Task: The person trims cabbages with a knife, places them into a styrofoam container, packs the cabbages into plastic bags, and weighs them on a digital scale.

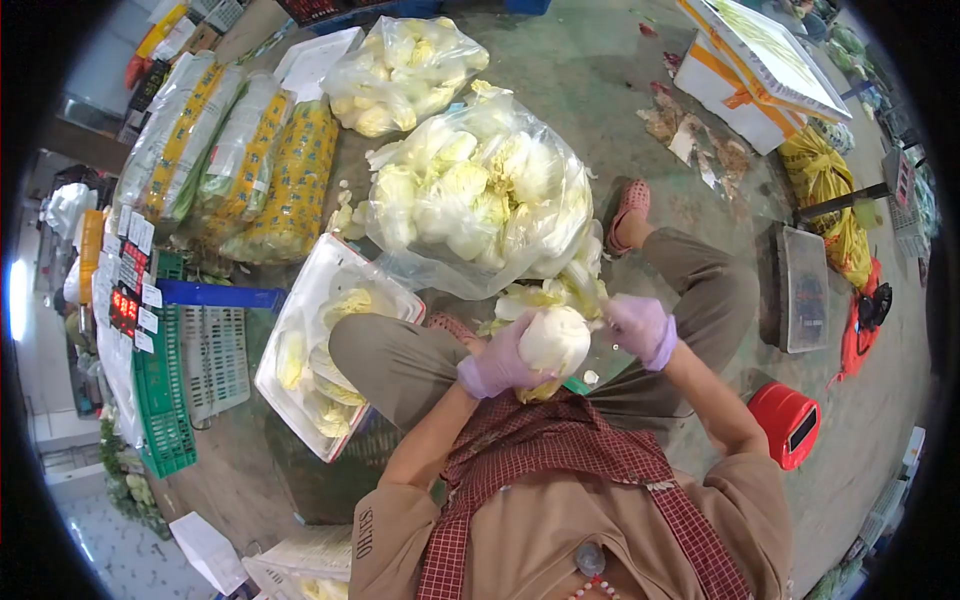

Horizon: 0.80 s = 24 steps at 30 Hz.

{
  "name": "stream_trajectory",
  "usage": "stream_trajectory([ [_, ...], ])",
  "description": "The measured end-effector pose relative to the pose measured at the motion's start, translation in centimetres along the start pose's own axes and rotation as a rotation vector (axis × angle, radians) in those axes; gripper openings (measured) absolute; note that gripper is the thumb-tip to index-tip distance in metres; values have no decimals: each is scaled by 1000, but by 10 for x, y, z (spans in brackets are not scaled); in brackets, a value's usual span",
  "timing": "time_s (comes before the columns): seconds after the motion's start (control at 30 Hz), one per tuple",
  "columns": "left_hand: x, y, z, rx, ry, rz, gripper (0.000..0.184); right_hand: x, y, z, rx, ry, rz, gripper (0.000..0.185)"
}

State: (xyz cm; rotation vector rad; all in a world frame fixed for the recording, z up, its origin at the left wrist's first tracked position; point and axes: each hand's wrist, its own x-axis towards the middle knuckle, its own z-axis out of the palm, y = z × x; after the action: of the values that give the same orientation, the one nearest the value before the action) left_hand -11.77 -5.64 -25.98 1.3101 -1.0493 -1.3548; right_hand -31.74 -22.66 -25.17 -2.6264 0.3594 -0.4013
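Observation:
In a purple glove, my left hand (500, 358) is wrapped round a pale cabbage head (555, 341), its white base turned up above my lap. My right hand (640, 328), gloved too, is just right of the cabbage with its fingers curled; whether it grips anything is too small to tell. Loose yellow-green leaves (560, 290) lie on the floor beyond both hands. A large clear plastic bag (480, 190) full of cabbages stands in front of me. To the left, a white foam box (285, 340) holds several cabbages.
A second bag of cabbages (405, 75) lies farther off. Wrapped bundles (270, 180) and a green crate (168, 390) are at the left. At the right are a red device (785, 425), a grey bin (803, 290) and a foam box (725, 95). Leaf scraps (700, 145) litter the floor.

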Motion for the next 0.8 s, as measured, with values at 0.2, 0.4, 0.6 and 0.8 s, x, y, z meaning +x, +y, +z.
stream_trajectory([
  [0.2, -2, 12, -6, 15, 15, 65, 82, -5, 16, 0, -54, -106, 418, 18],
  [0.4, 12, 6, 1, -382, 22, 47, 74, 12, -24, 11, 910, 66, 415, 63],
  [0.6, 16, -18, -4, -510, 12, 21, 64, 29, -18, 3, 878, 96, 890, 27],
  [0.8, 26, 8, 3, -666, 7, 1, 62, 27, -33, 12, 992, 125, 649, 54],
])
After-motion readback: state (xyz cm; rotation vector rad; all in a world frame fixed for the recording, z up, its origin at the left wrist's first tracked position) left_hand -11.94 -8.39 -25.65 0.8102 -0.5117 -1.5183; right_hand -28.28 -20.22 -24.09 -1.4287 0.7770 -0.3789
